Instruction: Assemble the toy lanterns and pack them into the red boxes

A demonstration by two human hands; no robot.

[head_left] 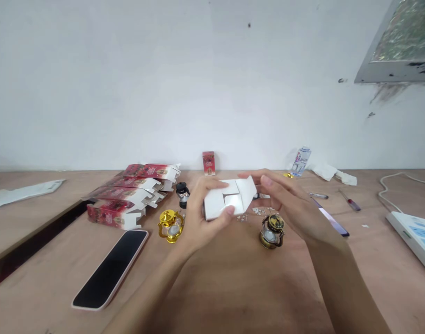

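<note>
Held up over the middle of the table is a small white-sided carton (217, 198), its flaps showing white and one flap sticking out on the right. My left hand (202, 218) grips it from the left, thumb on the near flap and fingers across the top. Against the right flap, my right hand (285, 197) is spread with its fingers stretched out; whether the hidden fingers touch it I cannot tell. Below my right hand stands a bronze miniature lantern (272, 232). A gold miniature lantern (170, 226) and a black one (182, 195) stand left of my left hand.
Flattened red cartons (129, 192) lie stacked at the left, behind a phone (111, 269). One red box (208, 163) stands by the wall. At the right are a bottle (301, 161), tissues (325, 171), a screwdriver (351, 201), another phone (332, 218) and a white corded device (412, 232).
</note>
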